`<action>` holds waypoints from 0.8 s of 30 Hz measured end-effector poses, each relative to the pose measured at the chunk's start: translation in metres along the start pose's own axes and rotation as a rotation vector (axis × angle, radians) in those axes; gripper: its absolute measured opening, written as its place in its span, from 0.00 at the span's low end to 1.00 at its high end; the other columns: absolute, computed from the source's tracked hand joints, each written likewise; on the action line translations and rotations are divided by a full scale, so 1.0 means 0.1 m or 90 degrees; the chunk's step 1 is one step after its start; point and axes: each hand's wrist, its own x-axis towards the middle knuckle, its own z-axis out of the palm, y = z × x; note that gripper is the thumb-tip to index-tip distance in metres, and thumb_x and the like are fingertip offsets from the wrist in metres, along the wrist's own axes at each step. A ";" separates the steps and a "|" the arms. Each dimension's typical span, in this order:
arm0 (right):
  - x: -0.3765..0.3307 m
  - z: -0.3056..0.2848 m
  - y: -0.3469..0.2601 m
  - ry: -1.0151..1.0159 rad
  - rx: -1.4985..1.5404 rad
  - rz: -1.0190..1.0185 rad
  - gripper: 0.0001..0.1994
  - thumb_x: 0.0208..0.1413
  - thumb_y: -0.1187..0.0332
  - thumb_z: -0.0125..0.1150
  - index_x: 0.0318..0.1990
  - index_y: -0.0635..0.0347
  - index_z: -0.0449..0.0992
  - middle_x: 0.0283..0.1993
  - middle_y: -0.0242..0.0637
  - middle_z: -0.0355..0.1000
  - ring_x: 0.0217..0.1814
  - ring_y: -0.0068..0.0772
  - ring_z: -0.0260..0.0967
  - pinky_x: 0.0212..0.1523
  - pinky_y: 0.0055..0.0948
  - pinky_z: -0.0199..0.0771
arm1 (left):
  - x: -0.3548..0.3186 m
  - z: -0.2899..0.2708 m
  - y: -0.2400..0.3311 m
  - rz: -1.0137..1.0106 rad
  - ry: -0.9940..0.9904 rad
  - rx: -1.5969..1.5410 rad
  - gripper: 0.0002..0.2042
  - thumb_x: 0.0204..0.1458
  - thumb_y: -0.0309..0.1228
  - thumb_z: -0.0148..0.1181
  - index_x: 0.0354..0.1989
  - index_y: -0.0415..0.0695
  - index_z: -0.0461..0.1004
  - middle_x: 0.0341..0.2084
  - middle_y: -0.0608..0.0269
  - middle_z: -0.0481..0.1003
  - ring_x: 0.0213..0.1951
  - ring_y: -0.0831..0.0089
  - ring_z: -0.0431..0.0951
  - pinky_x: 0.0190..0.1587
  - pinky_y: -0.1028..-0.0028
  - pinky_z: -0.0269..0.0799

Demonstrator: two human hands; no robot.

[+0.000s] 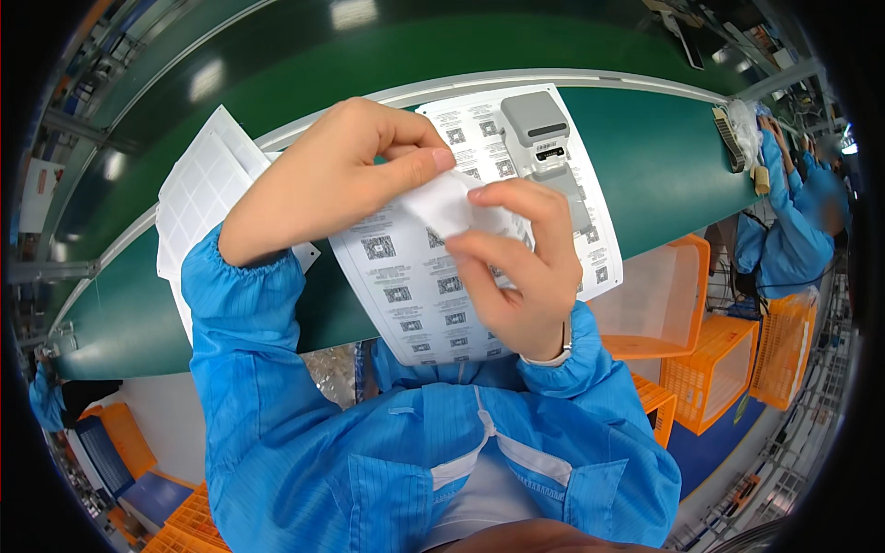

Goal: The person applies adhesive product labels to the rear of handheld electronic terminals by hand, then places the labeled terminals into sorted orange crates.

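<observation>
A small white paper-like piece (437, 206) is held between my hands, blurred, so its exact kind is unclear. The thumb and bent fingers of my left hand (336, 175) pinch its upper left end. On its right side, the index fingertip and thumb of my right hand (521, 263) close on its edge. Under both hands lies a sheet of printed labels (376, 276) with rows of square codes, its near edge hanging over the bench front. A grey plastic device (533, 120) with a dark slot rests on the sheet's far right, beyond my right hand.
Sheets of blank white labels (198, 189) lie fanned on the green bench (664, 175), left of my left forearm. A raised rail (636, 81) borders the bench's far side. Orange crates (705, 369) stand below at right. Another person in blue (793, 240) works at far right.
</observation>
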 end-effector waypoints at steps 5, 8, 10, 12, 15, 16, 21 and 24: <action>-0.20 -0.31 0.20 -0.242 0.883 0.076 0.05 0.46 0.83 0.69 0.30 0.65 0.81 0.37 0.47 0.77 0.39 0.45 0.76 0.40 0.37 0.77 | 0.37 -0.35 -0.51 0.108 0.021 0.190 0.12 0.59 0.27 0.55 0.41 0.33 0.82 0.31 0.59 0.82 0.32 0.77 0.78 0.40 0.75 0.75; -0.41 -0.60 0.33 -0.080 0.842 0.349 0.03 0.52 0.82 0.65 0.34 0.68 0.78 0.36 0.49 0.78 0.37 0.37 0.76 0.39 0.32 0.76 | 0.61 -0.63 -0.91 -0.019 -0.035 0.165 0.12 0.55 0.28 0.59 0.44 0.36 0.83 0.33 0.57 0.83 0.35 0.70 0.81 0.43 0.73 0.75; -0.47 -0.70 0.54 -0.017 0.569 0.497 0.06 0.56 0.81 0.64 0.41 0.69 0.78 0.37 0.42 0.79 0.37 0.26 0.75 0.40 0.25 0.75 | 0.73 -0.77 -1.14 -0.051 -0.057 0.184 0.12 0.55 0.26 0.58 0.44 0.35 0.83 0.33 0.58 0.83 0.34 0.72 0.80 0.43 0.74 0.75; -0.51 -0.80 0.73 0.031 0.464 0.561 0.06 0.57 0.80 0.64 0.42 0.70 0.78 0.38 0.40 0.79 0.37 0.23 0.74 0.40 0.24 0.74 | 0.78 -0.88 -1.33 -0.068 -0.082 0.201 0.12 0.54 0.23 0.58 0.45 0.35 0.83 0.34 0.59 0.83 0.34 0.74 0.79 0.44 0.76 0.74; -0.55 -0.92 0.97 0.017 0.373 0.582 0.07 0.59 0.79 0.64 0.44 0.70 0.78 0.39 0.36 0.79 0.37 0.20 0.74 0.39 0.22 0.73 | 0.86 -0.98 -1.54 -0.116 -0.064 0.274 0.13 0.52 0.22 0.58 0.45 0.34 0.82 0.34 0.58 0.83 0.34 0.75 0.79 0.44 0.77 0.74; -0.56 -0.95 1.03 0.018 0.347 0.580 0.08 0.59 0.79 0.64 0.45 0.70 0.78 0.39 0.36 0.79 0.37 0.20 0.74 0.38 0.21 0.73 | 0.86 -1.00 -1.57 -0.146 -0.027 0.324 0.13 0.51 0.21 0.58 0.45 0.34 0.82 0.33 0.55 0.83 0.34 0.72 0.80 0.44 0.74 0.74; -0.53 -1.08 1.19 0.009 0.325 0.570 0.11 0.60 0.79 0.63 0.49 0.71 0.78 0.40 0.37 0.79 0.38 0.19 0.74 0.38 0.20 0.73 | 0.81 -0.78 -1.36 -0.119 0.161 0.513 0.13 0.51 0.22 0.62 0.45 0.37 0.81 0.38 0.50 0.82 0.41 0.56 0.82 0.46 0.64 0.76; -0.45 -1.13 1.21 -0.041 0.290 0.608 0.12 0.59 0.78 0.63 0.50 0.72 0.77 0.41 0.37 0.78 0.39 0.19 0.74 0.39 0.19 0.74 | 0.68 -0.20 -0.89 0.169 0.351 0.672 0.14 0.51 0.22 0.64 0.47 0.39 0.79 0.43 0.51 0.80 0.44 0.51 0.79 0.46 0.62 0.76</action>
